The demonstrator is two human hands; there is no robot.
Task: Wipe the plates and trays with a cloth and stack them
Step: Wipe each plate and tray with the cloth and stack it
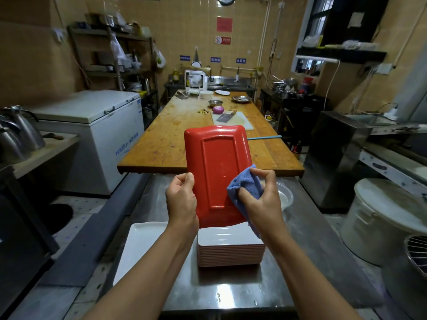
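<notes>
- The left hand (182, 199) grips the left long edge of a red rectangular tray (216, 174), thumb curled over the rim near its lower half, fingers hidden behind it.
- The tray is held up in the air with its underside toward the camera, short ends at top and bottom, above the near part of a steel counter (300, 262).
- The right hand (261, 199) clutches a blue cloth (245, 188), fingers curled round the bunched fabric, and presses it against the tray's right edge and lower right underside.
- A stack of rectangular trays (231, 252), white on top with pinkish edges, sits on the steel counter directly below the held tray, roughly mid-width of the counter.
- A larger white rectangular tray (143, 250) lies flat just beside the stack, at the counter's left edge.
- A pale round plate (285, 197) lies on the counter behind the right hand, toward the right edge, partly hidden.
- Beyond the counter's far edge stands a long wooden table (173, 135); toward its right side lie a white cutting board (242, 121) with a cleaver (225, 116) on it, and a red onion (218, 109) just beyond the board.
- A white chest freezer (97, 125) stands to the left of the wooden table.
</notes>
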